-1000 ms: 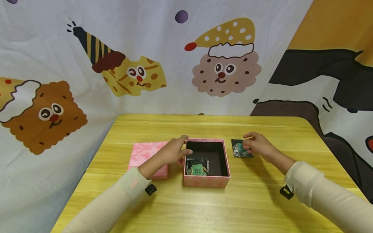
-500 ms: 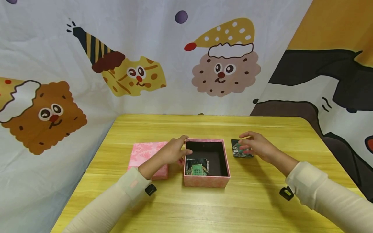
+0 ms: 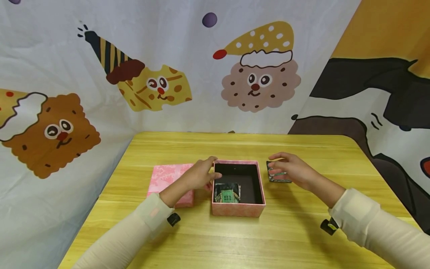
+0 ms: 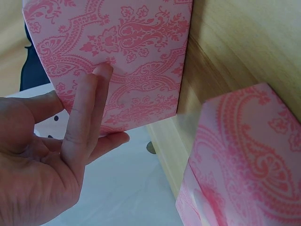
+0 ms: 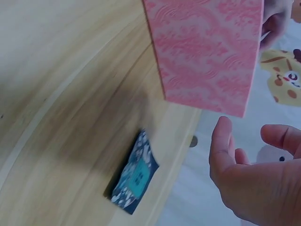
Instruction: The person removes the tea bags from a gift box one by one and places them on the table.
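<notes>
A pink patterned box (image 3: pixel 238 210) with a dark inside stands open on the table, its lid off. Inside, at its near left corner, lies a sachet (image 3: pixel 227 196) with a green label. My left hand (image 3: pixel 199 175) holds the box's left wall, thumb over the rim and fingers against the outer side; the left wrist view shows the fingers (image 4: pixel 96 101) on the pink surface. To the right of the box a second dark sachet (image 5: pixel 134 176) with a teal label lies on the table. Above it hovers my right hand (image 3: pixel 292 169), fingers spread and apart from it, partly covering it in the head view.
Left of the box lies the pink lid (image 3: pixel 168 177), partly behind my left forearm. The wooden table (image 3: pixel 235 243) ends at a back edge, with a cartoon-printed cloth (image 3: pixel 201 123) hanging behind it. Black wrist cameras (image 3: pixel 173 219) sit under both cuffs.
My right hand has shifted left over the second sachet, towards the box, and covers more of it. The left hand, the box and both sachets stay where they were.
</notes>
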`<state>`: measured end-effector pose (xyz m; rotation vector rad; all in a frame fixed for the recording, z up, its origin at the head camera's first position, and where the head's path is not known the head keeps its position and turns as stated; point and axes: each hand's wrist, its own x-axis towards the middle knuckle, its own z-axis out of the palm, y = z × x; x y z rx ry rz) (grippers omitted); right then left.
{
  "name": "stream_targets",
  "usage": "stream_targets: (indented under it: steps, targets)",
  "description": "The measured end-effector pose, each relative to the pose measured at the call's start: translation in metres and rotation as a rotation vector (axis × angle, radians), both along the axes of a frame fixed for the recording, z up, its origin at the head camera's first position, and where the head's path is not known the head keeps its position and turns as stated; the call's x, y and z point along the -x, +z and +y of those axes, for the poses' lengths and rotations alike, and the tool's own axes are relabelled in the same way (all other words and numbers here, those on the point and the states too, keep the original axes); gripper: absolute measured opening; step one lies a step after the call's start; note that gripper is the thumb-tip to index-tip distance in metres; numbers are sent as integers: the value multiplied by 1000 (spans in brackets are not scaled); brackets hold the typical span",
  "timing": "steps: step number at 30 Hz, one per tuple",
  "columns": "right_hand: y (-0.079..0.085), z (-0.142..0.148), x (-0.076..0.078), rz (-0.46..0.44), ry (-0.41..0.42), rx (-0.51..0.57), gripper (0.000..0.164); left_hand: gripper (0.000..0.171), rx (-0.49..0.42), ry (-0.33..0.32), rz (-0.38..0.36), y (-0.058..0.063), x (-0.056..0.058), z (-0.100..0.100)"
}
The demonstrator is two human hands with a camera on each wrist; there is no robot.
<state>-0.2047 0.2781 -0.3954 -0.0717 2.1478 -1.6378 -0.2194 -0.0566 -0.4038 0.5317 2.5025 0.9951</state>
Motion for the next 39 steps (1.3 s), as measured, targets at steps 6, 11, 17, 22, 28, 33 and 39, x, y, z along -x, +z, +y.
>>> stream_targets:
  steps: [6, 11, 17, 22, 28, 33, 39]
  targets:
    - [9, -13, -7, 10, 17, 4, 48, 68, 4, 1, 4, 0, 0, 0]
    - [14, -24, -13, 11, 49, 29, 48, 68, -1, 1, 4, 0, 0, 0]
    - [17, -29, -16, 9, 54, 53, 44, 69, -7, 2, -7, 0, -1, 0]
    - [19, -33, -18, 0, 90, 95, 45, 69, -7, -1, -11, 0, -1, -1]
    - [23, -42, -20, -28, 106, 131, 45, 68, -1, -9, 0, 0, -1, -1]
    - [22, -48, -18, -51, 103, 131, 46, 67, -4, -7, 0, -1, 0, -1]
    - [21, -57, -17, -62, 119, 137, 47, 68, -7, -10, -2, -2, 0, -1]
